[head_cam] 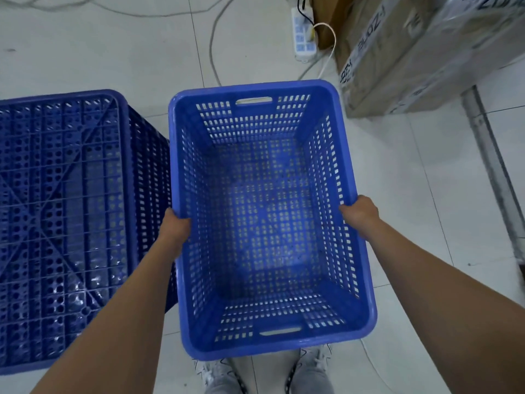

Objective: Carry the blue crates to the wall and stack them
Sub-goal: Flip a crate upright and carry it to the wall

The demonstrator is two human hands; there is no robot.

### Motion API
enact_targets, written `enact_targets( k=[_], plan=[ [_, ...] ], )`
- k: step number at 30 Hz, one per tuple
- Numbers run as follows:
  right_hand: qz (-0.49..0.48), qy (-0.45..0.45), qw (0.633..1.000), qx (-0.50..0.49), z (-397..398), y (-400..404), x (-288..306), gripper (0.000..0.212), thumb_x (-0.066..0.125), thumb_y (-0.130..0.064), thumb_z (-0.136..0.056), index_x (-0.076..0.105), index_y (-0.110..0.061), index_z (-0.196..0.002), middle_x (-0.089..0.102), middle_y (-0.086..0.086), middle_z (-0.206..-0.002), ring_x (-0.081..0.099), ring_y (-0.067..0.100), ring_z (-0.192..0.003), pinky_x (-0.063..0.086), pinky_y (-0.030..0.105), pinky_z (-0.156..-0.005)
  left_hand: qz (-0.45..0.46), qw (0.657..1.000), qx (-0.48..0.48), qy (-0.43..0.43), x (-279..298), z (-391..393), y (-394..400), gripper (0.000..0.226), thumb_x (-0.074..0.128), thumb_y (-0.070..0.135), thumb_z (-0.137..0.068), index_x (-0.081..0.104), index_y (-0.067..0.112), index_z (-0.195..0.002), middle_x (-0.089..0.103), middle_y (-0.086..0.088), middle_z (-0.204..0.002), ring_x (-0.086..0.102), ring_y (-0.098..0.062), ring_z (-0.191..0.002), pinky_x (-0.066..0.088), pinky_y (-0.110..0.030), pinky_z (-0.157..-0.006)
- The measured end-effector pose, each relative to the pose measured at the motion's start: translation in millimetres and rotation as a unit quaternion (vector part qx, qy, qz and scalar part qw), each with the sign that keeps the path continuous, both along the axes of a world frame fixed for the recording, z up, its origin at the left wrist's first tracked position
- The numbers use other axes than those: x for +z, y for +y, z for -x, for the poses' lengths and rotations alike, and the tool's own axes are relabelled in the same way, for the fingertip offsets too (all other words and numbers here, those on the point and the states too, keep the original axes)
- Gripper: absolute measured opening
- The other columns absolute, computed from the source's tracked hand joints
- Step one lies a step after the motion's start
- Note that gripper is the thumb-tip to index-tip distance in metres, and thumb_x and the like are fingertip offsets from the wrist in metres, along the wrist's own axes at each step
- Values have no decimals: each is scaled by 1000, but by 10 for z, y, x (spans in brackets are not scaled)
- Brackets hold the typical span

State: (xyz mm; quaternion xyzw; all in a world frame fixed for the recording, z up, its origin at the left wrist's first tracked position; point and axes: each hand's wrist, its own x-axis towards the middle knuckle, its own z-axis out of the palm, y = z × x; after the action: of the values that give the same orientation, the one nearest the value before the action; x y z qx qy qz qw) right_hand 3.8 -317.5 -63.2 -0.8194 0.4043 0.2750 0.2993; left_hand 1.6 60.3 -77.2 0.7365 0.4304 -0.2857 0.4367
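Note:
An empty blue perforated crate point(267, 211) is held upright in front of me, opening up, above the tiled floor. My left hand point(174, 227) grips its left long rim and my right hand point(360, 216) grips its right long rim. A second blue crate point(62, 223) stands upside down on the floor at the left, its ribbed bottom facing up, right beside the held crate.
Cardboard boxes point(403, 52) wrapped in plastic stand at the upper right. A white power strip point(302, 35) and loose cables point(213, 52) lie on the floor ahead. A metal rail point(488, 155) runs along the right. My shoes point(218, 376) show below the crate.

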Motion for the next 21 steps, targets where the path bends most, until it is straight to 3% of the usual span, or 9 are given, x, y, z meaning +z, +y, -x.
enact_targets(
  k=[5,8,11,15,19,21],
  plan=[
    [16,-1,1000,6,-79,2,-110,34,56,-18,-92,53,-4,-123,61,15,-120,61,34,-103,49,36,-78,-10,1000,0,-23,-56,-47,4,41,50,5,-101,41,10,-141,52,-8,-119,54,-26,-85,46,-37,-81],
    [44,-15,998,29,-91,37,-87,28,55,-12,-92,52,0,-118,60,15,-115,58,29,-90,50,36,-76,-49,998,-23,-46,-41,-19,14,38,51,7,-101,43,8,-137,55,-15,-128,53,-29,-94,48,-39,-80],
    [73,-35,995,53,-145,92,190,25,56,-8,-91,52,0,-113,55,11,-100,53,26,-82,45,32,-68,-70,996,-28,-51,198,6,33,33,51,9,-101,45,9,-133,57,-16,-119,54,-30,-86,49,-41,-76],
    [76,-41,993,78,-319,188,1002,14,58,-10,-88,51,-6,-99,55,9,-95,56,26,-79,49,32,-67,-89,993,-24,-70,887,13,123,29,49,9,-101,46,12,-130,58,-14,-103,56,-31,-79,55,-52,-74],
    [63,-76,992,84,-363,375,2193,12,57,-14,-83,55,-4,-89,57,6,-80,58,27,-71,44,29,-56,-151,984,-32,-94,2006,97,227,27,50,12,-97,49,5,-123,60,-17,-100,55,-30,-69,50,-43,-58],
    [71,-105,988,90,-348,518,2853,16,58,-20,-81,57,-5,-85,61,7,-78,61,28,-68,42,27,-52,-190,975,-33,-113,2681,172,321,25,52,14,-96,51,2,-118,58,-16,-94,56,-33,-69,52,-45,-58]
  ],
)
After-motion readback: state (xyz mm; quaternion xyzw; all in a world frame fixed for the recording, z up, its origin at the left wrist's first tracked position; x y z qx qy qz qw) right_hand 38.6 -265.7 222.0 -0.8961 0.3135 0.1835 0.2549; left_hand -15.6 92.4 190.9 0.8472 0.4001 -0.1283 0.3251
